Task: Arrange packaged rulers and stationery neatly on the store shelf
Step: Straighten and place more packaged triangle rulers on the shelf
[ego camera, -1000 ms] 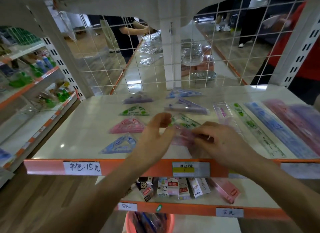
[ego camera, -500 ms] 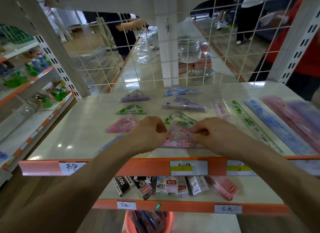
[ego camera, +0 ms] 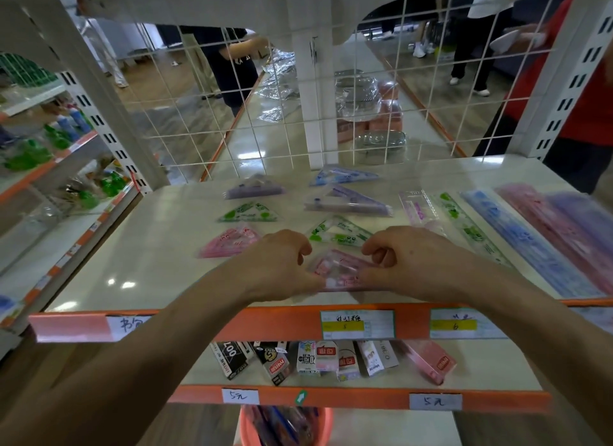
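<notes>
Pink set-square packet, blurred and half hidden, is pinched by curled fingers of left hand and right hand.

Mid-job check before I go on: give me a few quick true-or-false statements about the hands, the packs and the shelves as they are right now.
1. The left hand and right hand both pinch the pink triangle pack near the front edge of the shelf. True.
2. A green triangle pack lies just behind the held one. True.
3. The long rulers lie on the shelf's left side. False: they lie on the right side.
4. The lower shelf holds nothing. False: small boxes stand on it.
5. An orange bucket sits below the lower shelf. True.
</notes>
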Tool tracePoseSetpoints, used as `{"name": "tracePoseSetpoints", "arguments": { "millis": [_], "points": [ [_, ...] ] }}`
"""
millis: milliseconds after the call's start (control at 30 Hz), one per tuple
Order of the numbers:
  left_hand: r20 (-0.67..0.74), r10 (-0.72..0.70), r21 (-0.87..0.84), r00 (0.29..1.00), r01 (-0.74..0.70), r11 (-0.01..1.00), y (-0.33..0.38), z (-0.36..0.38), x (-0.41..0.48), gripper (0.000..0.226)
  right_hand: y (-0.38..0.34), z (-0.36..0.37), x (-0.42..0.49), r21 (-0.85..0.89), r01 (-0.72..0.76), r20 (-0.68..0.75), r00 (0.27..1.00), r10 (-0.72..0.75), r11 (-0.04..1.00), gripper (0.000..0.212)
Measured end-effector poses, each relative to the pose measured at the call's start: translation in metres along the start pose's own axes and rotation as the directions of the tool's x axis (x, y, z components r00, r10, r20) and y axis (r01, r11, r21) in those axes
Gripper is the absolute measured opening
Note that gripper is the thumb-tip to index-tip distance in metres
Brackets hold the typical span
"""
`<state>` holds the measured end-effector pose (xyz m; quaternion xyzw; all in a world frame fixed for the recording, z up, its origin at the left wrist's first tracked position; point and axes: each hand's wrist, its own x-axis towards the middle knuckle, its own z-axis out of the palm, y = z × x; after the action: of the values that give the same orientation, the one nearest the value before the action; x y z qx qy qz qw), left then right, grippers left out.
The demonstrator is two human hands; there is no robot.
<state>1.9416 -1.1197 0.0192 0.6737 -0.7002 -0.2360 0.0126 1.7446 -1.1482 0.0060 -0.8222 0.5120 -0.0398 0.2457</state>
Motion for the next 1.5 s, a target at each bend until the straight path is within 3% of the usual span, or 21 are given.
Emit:
{"name": "tracePoseSetpoints", "arguments": {
  "millis": [233,467,600,733,900,1033,1233,1367,1500],
  "points": [
    [-0.004,0.063,0.0,0.998,-0.063,0.998,0.002,0.007,0.002,0.031,-0.005,0.005,-0.003,-0.08,-0.005,-0.016,1.0,0.003,0.997,0.032],
    [0.037,0.019,0.026,0.999,-0.02,0.999,-0.002,-0.017,-0.004,0.047,-0.012,-0.003,-0.005,-0.128,-0.013,0.029,0.999,0.016,0.992,0.036],
    [-0.099,-0.078,0.009,0.992,0.08,0.997,-0.036,-0.059,-0.025,0.029,-0.029,-0.01,-0.007,-0.109,0.023,-0.099,0.995,-0.034,0.994,0.036],
    [-0.078,-0.101,0.074,0.992,0.107,0.992,-0.069,-0.062,-0.037,0.036,-0.069,0.003,0.004,-0.097,0.147,-0.14,0.977,-0.16,0.984,0.026],
    [-0.004,-0.063,0.218,0.998,0.062,0.974,-0.09,-0.046,-0.041,0.057,-0.122,0.04,0.023,-0.198,0.178,-0.053,0.98,-0.192,0.964,0.022],
    [0.027,-0.003,0.288,1.0,-0.005,0.958,-0.096,-0.038,-0.043,0.05,-0.144,0.063,0.038,-0.244,0.102,-0.048,0.992,-0.117,0.964,0.018],
    [0.005,0.027,0.298,1.0,-0.027,0.954,-0.109,-0.032,-0.043,0.039,-0.154,0.074,0.036,-0.285,0.052,-0.102,0.991,-0.084,0.957,0.017],
    [-0.038,0.054,0.299,0.998,-0.04,0.953,-0.103,-0.039,-0.044,0.05,-0.155,0.07,0.03,-0.273,0.029,-0.152,0.986,-0.073,0.962,0.03],
    [-0.14,0.148,0.157,0.979,-0.126,0.979,-0.07,-0.056,-0.04,0.047,-0.14,0.049,0.006,-0.247,0.024,-0.236,0.968,-0.084,0.969,0.034]
  ]
}}
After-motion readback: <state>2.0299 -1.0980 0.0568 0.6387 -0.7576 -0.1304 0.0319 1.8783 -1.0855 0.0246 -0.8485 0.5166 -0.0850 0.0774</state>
